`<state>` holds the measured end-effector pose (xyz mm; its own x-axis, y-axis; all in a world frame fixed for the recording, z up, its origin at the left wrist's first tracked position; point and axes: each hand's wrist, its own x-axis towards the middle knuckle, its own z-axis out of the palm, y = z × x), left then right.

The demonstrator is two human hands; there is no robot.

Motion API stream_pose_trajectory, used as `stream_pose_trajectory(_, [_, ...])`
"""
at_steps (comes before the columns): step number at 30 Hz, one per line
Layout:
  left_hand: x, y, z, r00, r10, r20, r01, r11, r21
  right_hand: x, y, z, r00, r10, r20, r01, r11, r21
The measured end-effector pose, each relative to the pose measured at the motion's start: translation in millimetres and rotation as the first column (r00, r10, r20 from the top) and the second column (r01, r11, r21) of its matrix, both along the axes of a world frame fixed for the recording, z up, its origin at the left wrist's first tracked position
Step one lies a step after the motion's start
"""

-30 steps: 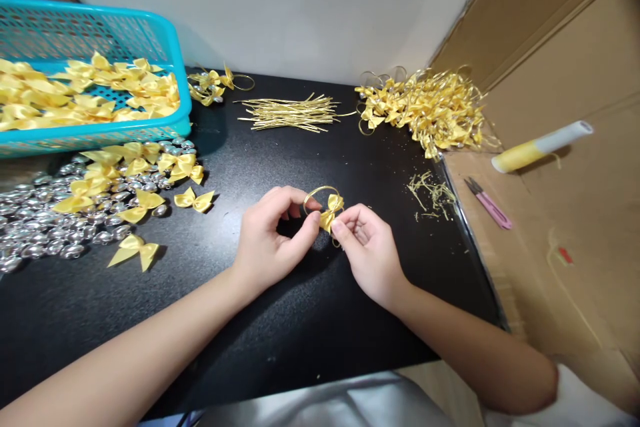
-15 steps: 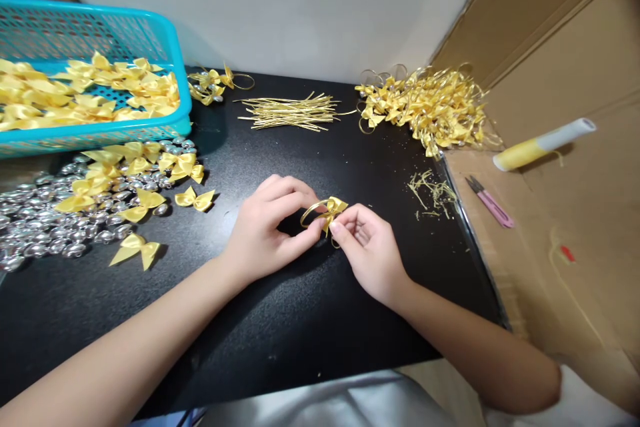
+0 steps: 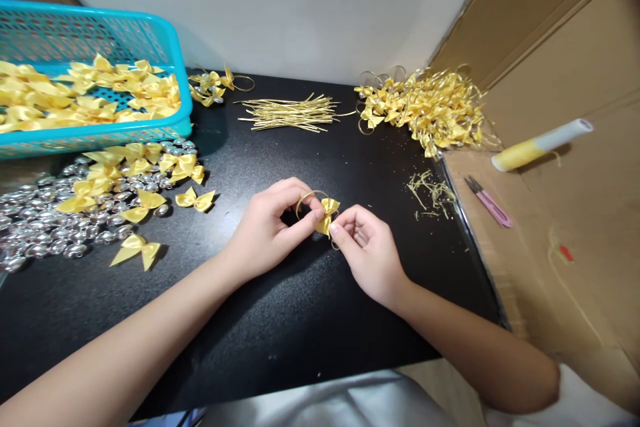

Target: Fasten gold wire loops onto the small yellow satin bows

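Midway between the near and far edges of the bench (image 3: 225, 353), the left hand (image 3: 273, 227) pinches a yellow bow (image 3: 329, 207) and its gold loop (image 3: 299, 203) while the right hand (image 3: 370, 247) pinches the bow's right side, apparently for steadiness, gold strips (image 3: 293, 113) near the far edge seemingly for easy reach.
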<state>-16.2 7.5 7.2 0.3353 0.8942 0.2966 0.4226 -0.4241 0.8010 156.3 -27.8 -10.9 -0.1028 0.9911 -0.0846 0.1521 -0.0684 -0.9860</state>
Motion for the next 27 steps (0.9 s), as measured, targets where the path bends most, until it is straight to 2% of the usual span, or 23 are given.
stream_pose_trajectory(4, [0.2, -0.3, -1.3, 1.000, -0.001, 0.023, 0.002, 0.998, -0.059, -0.1, 0.2, -1.0, 1.000, -0.012, 0.001, 0.012, 1.000, 0.014])
stream_pose_trajectory(8, [1.8, -0.6, -1.3, 1.000, -0.005, 0.013, 0.005, 0.999, -0.052, -0.7, 0.0, -0.3, 1.000, -0.017, 0.001, 0.017, 0.999, 0.031])
stream_pose_trajectory(20, [0.5, -1.0, -3.5, 0.973, 0.003, -0.232, 0.040, 0.983, 0.180, -0.6, -1.5, 1.8, 0.999, 0.006, 0.051, -0.006, 1.000, -0.011])
stream_pose_trajectory(27, [2.8, -1.1, -4.3, 0.963, 0.030, -0.269, 0.034, 0.973, 0.228, -1.1, -1.1, 3.5, 0.996, 0.045, 0.081, -0.045, 0.999, 0.009])
